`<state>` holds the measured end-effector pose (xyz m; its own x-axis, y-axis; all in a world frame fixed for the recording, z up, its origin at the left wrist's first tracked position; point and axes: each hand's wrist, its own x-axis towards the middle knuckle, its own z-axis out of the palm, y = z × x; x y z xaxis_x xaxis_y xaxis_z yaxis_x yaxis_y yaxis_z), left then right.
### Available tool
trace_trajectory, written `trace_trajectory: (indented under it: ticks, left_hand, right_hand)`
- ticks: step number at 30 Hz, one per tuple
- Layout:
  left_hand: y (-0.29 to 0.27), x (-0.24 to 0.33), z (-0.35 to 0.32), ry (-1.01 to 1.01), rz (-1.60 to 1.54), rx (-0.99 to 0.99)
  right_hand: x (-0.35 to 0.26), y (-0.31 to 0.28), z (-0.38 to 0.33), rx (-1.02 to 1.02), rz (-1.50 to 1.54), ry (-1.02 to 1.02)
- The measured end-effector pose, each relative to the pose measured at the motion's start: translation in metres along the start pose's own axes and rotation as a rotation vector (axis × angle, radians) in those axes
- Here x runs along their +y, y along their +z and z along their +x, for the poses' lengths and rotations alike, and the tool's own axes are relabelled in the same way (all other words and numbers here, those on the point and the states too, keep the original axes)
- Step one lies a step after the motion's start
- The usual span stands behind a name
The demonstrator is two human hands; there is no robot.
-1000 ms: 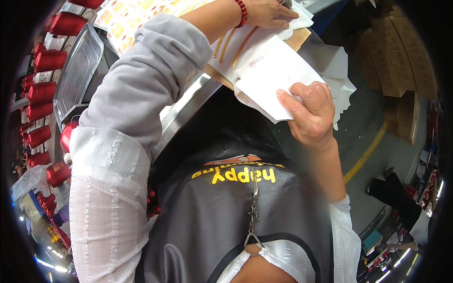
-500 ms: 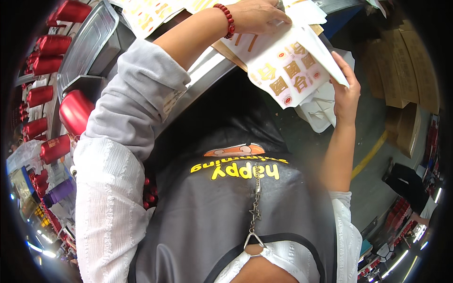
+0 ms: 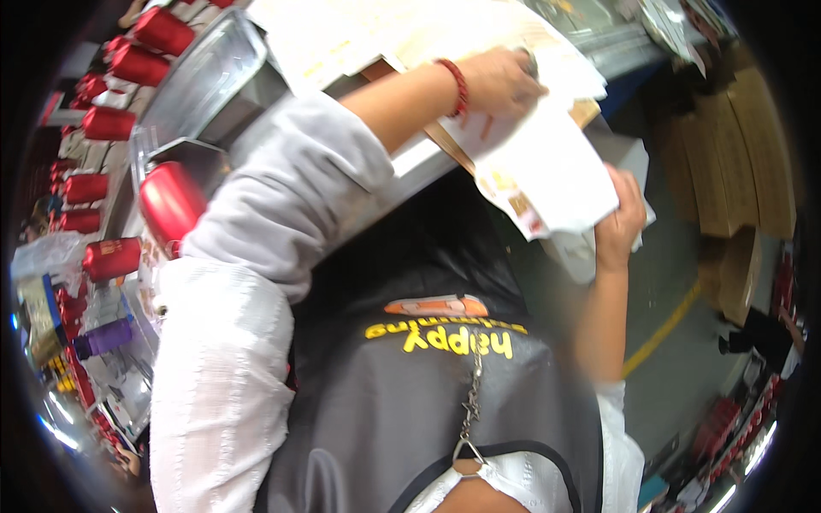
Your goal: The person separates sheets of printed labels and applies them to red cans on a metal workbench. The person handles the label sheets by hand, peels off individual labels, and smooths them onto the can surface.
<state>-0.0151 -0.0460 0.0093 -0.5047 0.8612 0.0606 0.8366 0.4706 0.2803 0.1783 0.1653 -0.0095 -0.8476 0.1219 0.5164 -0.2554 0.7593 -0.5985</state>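
A white decal sheet with gold and pink print hangs partly over the front edge of the workbench, bent back so its plain underside shows. My right hand grips its right edge, fingers wrapped round it. Lying on the sheet's upper part is my left hand, slightly blurred, its thumb and fingertips apart and pressing on the paper. A red beaded bracelet circles that wrist. Beneath and behind, more printed sheets cover the bench top.
Beside my left arm lies a red bottle, next to a grey plastic bin. Several more red bottles line the far left. Cardboard boxes stand at right, past a yellow floor line.
The sheet has folded further over, hiding most of its gold print. My view has shifted, so both hands appear lower. My right hand keeps its hold.
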Motion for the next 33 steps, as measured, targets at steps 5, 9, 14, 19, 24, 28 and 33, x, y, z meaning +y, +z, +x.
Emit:
trace_trajectory:
  ticks: [5, 9, 14, 19, 24, 28, 33]
  left_hand:
    - [-0.01, 0.002, -0.001, 0.03, 0.0, -0.067]
    - [0.002, -0.003, 0.006, 0.067, 0.013, -0.006]
    - [0.01, -0.013, 0.013, 0.066, 0.077, 0.035]
    - [0.007, -0.003, 0.011, 0.064, 0.116, 0.047]
    - [0.017, -0.012, 0.02, 0.064, 0.102, 0.006]
    - [0.016, -0.006, 0.016, 0.065, 0.076, -0.017]
    - [0.019, -0.006, 0.012, 0.089, 0.097, 0.01]
  right_hand:
    - [-0.02, 0.009, -0.002, 0.036, -0.11, -0.232]
    - [-0.018, 0.012, -0.008, 0.093, -0.15, -0.342]
    - [-0.013, 0.029, -0.016, 0.155, -0.145, -0.389]
    - [-0.025, 0.025, -0.02, 0.125, -0.132, -0.438]
    - [-0.032, 0.012, -0.024, 0.113, -0.071, -0.374]
    - [-0.02, 0.009, -0.036, 0.182, 0.294, -0.044]
    - [-0.029, 0.007, -0.044, 0.164, 0.167, -0.043]
